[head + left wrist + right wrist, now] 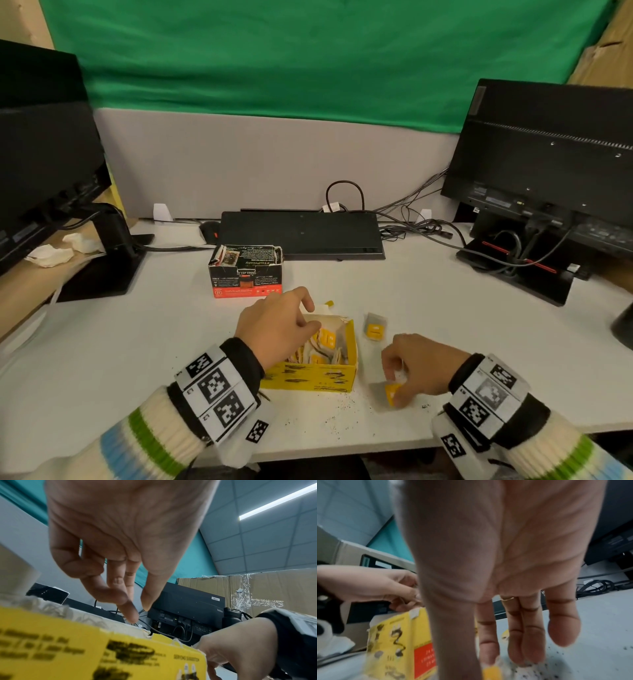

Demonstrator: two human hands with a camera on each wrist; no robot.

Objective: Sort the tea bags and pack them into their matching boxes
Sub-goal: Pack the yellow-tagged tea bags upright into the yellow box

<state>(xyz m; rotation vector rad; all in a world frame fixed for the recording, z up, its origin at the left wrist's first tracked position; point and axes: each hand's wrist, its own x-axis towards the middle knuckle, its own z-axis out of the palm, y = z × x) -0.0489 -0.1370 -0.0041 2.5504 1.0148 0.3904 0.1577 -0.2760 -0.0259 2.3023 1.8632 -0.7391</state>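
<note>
An open yellow box (pixel 308 377) (pixel 68 649) (pixel 390 642) stands near the table's front edge, with several yellow-tagged tea bags (pixel 325 341) inside. My left hand (pixel 308 318) (pixel 139 612) hovers over the box's opening, fingers relaxed and pointing down, nothing between them. Right of the box, my right hand (pixel 397 390) (pixel 484 662) reaches down to the table and pinches a tea bag (pixel 388 394) (pixel 492 672) with a yellow tag. Another yellow-tagged tea bag (pixel 375 327) lies flat beyond it. A black and red box (pixel 245 270) stands open behind the yellow one.
A black keyboard (pixel 301 234) lies at the back, with a mouse (pixel 209 229) and tangled cables (pixel 418 222). Monitors stand at the left (pixel 44 164) and right (pixel 548 154). Loose tea crumbs (pixel 329 411) are scattered on the white table (pixel 137 342). Crumpled tissue (pixel 51 253) lies far left.
</note>
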